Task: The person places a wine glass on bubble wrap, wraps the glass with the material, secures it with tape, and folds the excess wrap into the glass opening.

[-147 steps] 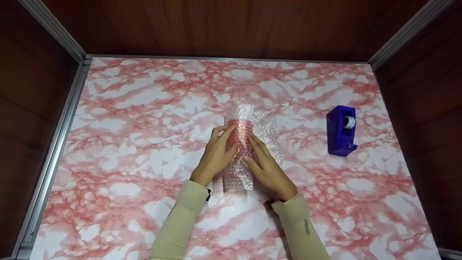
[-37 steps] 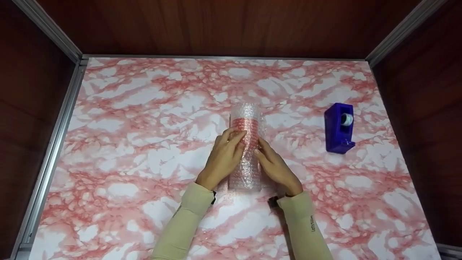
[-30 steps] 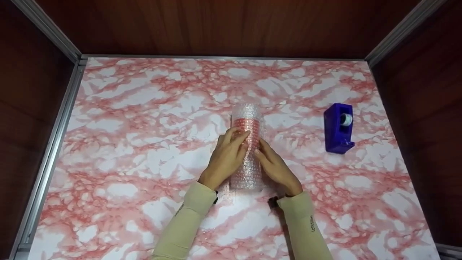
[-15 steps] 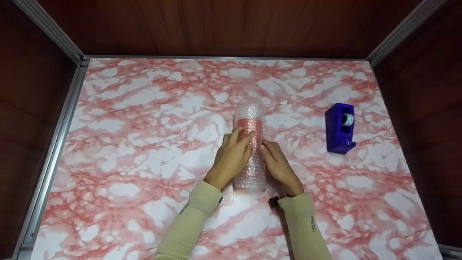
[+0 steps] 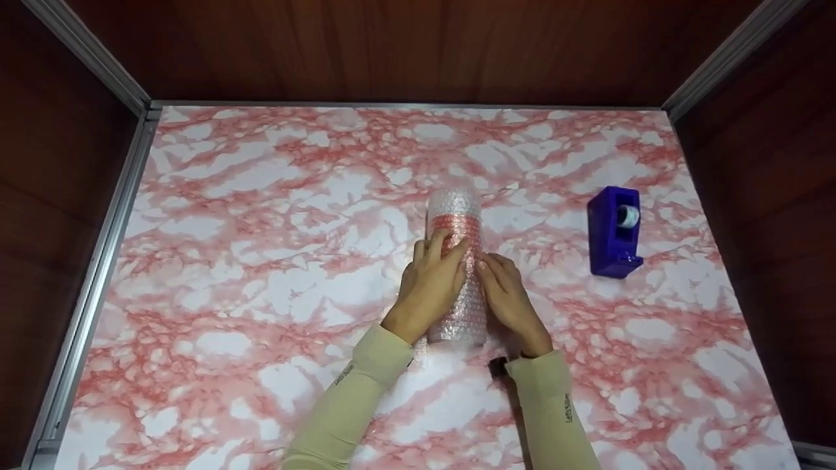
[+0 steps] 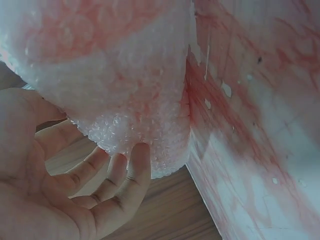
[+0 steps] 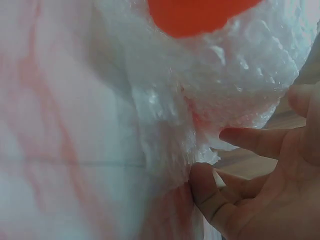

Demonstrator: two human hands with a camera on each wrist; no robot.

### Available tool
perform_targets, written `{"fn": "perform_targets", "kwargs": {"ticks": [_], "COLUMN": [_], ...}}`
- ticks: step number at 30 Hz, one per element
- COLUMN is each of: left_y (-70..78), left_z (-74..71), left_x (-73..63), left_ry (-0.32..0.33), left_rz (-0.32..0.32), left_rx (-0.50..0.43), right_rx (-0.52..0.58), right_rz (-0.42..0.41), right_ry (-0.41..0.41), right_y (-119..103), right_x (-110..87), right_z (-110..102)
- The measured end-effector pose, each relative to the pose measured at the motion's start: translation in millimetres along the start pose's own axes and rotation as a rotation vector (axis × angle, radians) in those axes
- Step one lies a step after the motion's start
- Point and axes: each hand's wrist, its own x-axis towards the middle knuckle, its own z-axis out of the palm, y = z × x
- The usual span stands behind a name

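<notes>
A bubble-wrapped cylinder [image 5: 467,303] lies lengthwise on the table before me, red showing through the clear wrap along its middle. My left hand [image 5: 431,281] grips it from the left and over its top, thumb and fingers spread on the wrap. In the left wrist view, the curved fingertips [image 6: 140,155] press into the bubble wrap [image 6: 120,100]. On the right side, my right hand [image 5: 511,299] holds the wrap low near the table. The right wrist view shows the fingers [image 7: 205,187] at a loose edge of bubble wrap [image 7: 165,135], below the red object's round end [image 7: 200,15].
A blue tape dispenser [image 5: 610,232] with a roll of tape stands to the right on the red-and-white marbled table [image 5: 261,196]. Dark wooden panels [image 5: 405,52] with metal rails enclose the back and both sides.
The loose sheet of bubble wrap once spread right of the cylinder is now wound round it. The cylinder has rolled rightward, and both hands have shifted right with it. The dispenser stays put.
</notes>
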Motion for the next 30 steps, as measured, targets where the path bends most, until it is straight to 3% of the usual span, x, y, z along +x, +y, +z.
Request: {"fn": "perform_targets", "kwargs": {"ticks": [5, 12, 15, 24, 30], "left_y": [1.4, 2.5, 3.1, 3.8, 2.2], "left_z": [0.7, 1.6, 1.9, 1.8, 1.5], "left_x": [0.6, 0.3, 0.2, 0.1, 0.4], "left_ry": [0.000, 0.028, 0.035, 0.028, 0.017], "left_rz": [0.012, 0.025, 0.028, 0.021, 0.012], "left_rx": [0.014, 0.023, 0.027, 0.024, -0.002], "right_rx": [0.023, 0.074, 0.060, 0.063, 0.132], "right_rz": [0.018, 0.229, 0.276, 0.339, 0.283], "right_ry": [-0.018, -0.017, -0.019, -0.034, -0.017], "right_y": [1.0, 0.8, 0.8, -0.9, -0.1], "right_x": [0.2, -2.8, -2.2, -0.6, -0.8], "right_z": [-4.2, -10.5, -12.0, -12.6, -10.1]}}
